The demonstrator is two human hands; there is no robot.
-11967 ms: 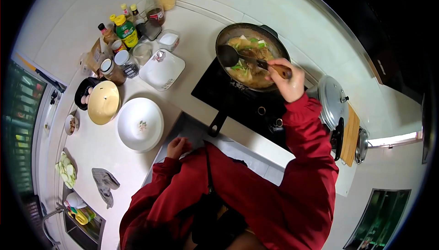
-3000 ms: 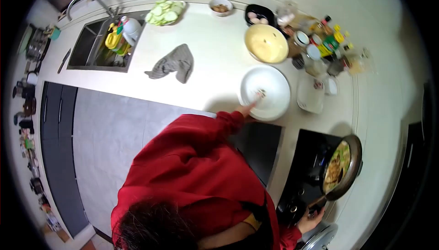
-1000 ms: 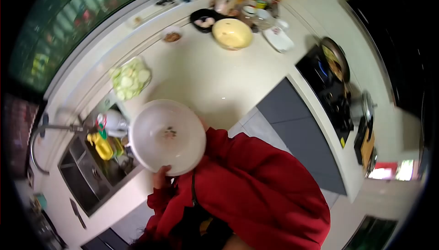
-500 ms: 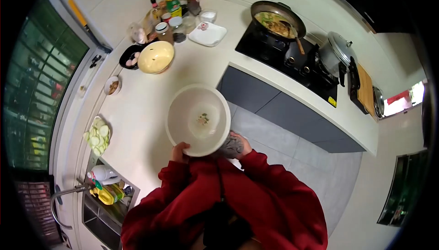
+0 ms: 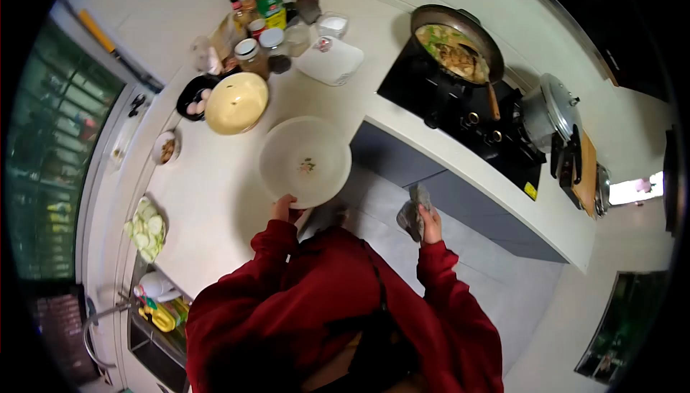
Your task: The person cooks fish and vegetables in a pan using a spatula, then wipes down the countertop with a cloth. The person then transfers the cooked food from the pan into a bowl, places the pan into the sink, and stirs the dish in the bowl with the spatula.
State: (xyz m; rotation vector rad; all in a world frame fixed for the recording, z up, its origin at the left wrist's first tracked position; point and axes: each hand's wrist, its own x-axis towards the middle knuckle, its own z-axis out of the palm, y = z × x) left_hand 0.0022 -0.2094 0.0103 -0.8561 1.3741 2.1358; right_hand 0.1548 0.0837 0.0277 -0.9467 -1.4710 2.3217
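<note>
My left hand point(image 5: 286, 210) grips the near rim of a large white bowl point(image 5: 305, 163), which has a small floral mark at its centre. The bowl is at the counter's front edge; whether it rests on the counter I cannot tell. Over the floor to the right, my right hand point(image 5: 431, 224) is closed on a crumpled grey cloth point(image 5: 412, 213). On the stove point(image 5: 402, 79), a wok point(image 5: 494, 52) holds food in broth, with a wooden-handled ladle point(image 5: 493, 102) leaning in it.
A yellow bowl point(image 5: 237, 103), a black bowl of eggs point(image 5: 188, 98), a white dish point(image 5: 338, 61), jars and bottles point(image 5: 272, 8) stand behind. Sliced vegetables point(image 5: 147, 229) lie at left near the sink point(image 5: 154, 353). A pressure cooker point(image 5: 544, 116) stands right of the wok.
The white bowl was lifted from beside the yellow bowl, carried near the sink, then brought back. The grey cloth left the counter and is in my right hand, which has moved right, away from the bowl.
</note>
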